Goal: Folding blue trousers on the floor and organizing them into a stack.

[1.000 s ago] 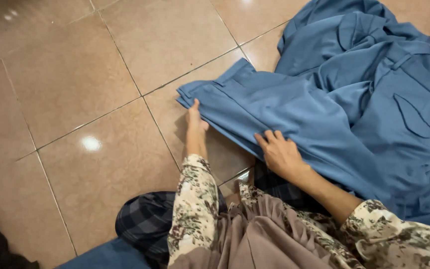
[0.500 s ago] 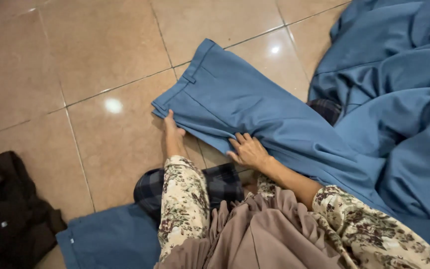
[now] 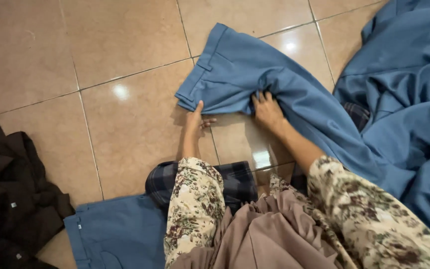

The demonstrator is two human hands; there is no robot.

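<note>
Two floral sleeves reach out from the bottom of the view over a fold of brownish-mauve cloth (image 3: 274, 234) bunched at the person's lap, with a dark plaid garment (image 3: 235, 182) under the forearms. Just to the left of that lies another blue garment (image 3: 115, 231) flat on the tiled floor (image 3: 51, 60), and a heap of black clothing (image 3: 11, 194) sits at the far left edge.

Further out, the left hand (image 3: 195, 122) rests at the lower corner of the blue trousers (image 3: 255, 74), thumb up against the waistband hem and fingers tucked under the cloth edge; its grip looks like a light pinch on the hem, though the fingers are partly hidden and I cannot tell how firm it is. The right hand (image 3: 267, 110) is pressed down into the same trousers a little to the right, fingers curled into a gather of fabric, so its grip is closed on the cloth. The trousers lie spread on the floor beyond both hands, waistband toward the upper left, the legs trailing right into a large pile of blue fabric (image 3: 404, 99).

Judging from this, the risk is that the bunched cloth under the right hand sets a crease, or that the trailing leg, still merged with the pile, drags neighbouring fabric along. The glossy tile could also let the trousers slide out of line.
</note>
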